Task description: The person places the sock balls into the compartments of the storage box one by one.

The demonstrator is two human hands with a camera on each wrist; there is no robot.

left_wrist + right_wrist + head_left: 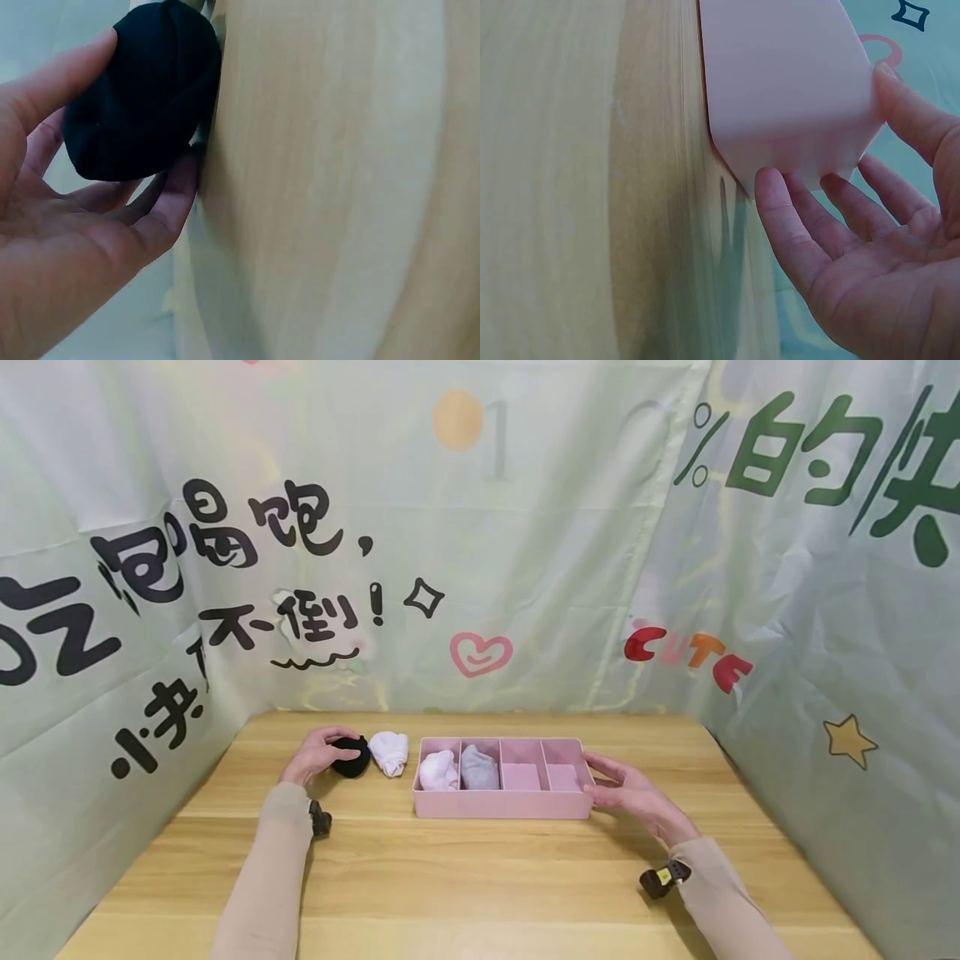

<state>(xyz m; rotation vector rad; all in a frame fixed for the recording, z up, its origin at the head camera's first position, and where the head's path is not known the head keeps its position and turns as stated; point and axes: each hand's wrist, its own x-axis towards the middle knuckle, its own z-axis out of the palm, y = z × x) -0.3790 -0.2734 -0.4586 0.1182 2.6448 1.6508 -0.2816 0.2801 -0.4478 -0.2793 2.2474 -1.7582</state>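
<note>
My left hand (315, 755) grips a black rolled-up sock bundle (351, 757) at the left of the table, with the thumb on one side and the fingers on the other. The left wrist view shows the black bundle (146, 94) close to the tabletop. Just right of it lies a white sock bundle (389, 753). A pink box (502, 805) with divided compartments stands in the middle. Its leftmost compartment holds a white bundle (438, 771), the one beside it a grey bundle (480, 768). My right hand (633, 793) touches the box's right end, fingers spread and loosely bent.
The wooden table (450, 885) carries the box and bundles. Printed cloth (525, 552) hangs as walls behind the table and along both sides. A small dark camera sits on each wrist.
</note>
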